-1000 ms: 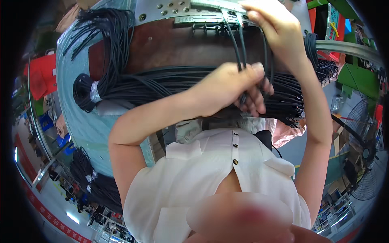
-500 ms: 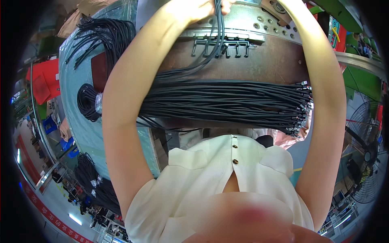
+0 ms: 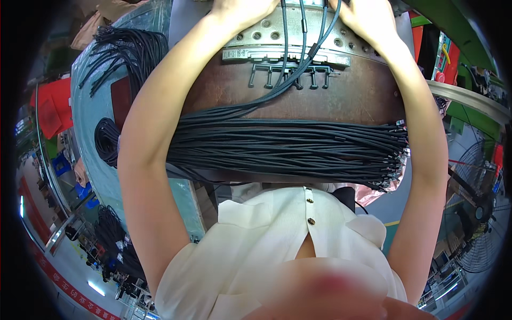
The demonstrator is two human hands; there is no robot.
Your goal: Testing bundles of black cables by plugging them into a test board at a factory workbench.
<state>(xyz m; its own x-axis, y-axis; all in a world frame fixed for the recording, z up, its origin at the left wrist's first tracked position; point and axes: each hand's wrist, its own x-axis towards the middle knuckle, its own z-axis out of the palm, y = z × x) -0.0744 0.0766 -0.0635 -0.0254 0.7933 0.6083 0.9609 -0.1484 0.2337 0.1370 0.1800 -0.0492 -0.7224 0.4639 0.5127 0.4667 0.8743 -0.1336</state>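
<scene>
Both my arms reach up to the top edge of the view. My left hand (image 3: 241, 9) lies on a grey metal plate with holes (image 3: 277, 40), its fingers cut off by the frame edge. My right hand (image 3: 368, 18) rests on the plate's right end, and one of three thin black cables (image 3: 298, 64) runs in under its fingers. These cables rise between my hands from a thick bundle of black cables (image 3: 288, 149) lying across a brown worktop (image 3: 352, 98). A row of small black clips (image 3: 290, 77) sits just below the plate.
More black cable bundles lie on a blue-grey surface (image 3: 93, 106) at the left. Red bins (image 3: 50, 104) stand farther left. A green machine frame (image 3: 464, 106) and a floor fan (image 3: 480, 213) are at the right. My white buttoned top (image 3: 277, 240) fills the lower middle.
Both hands have gone up from the cable bundle to the metal plate at the top. The few cables they lifted now stretch over the plate, between the hands.
</scene>
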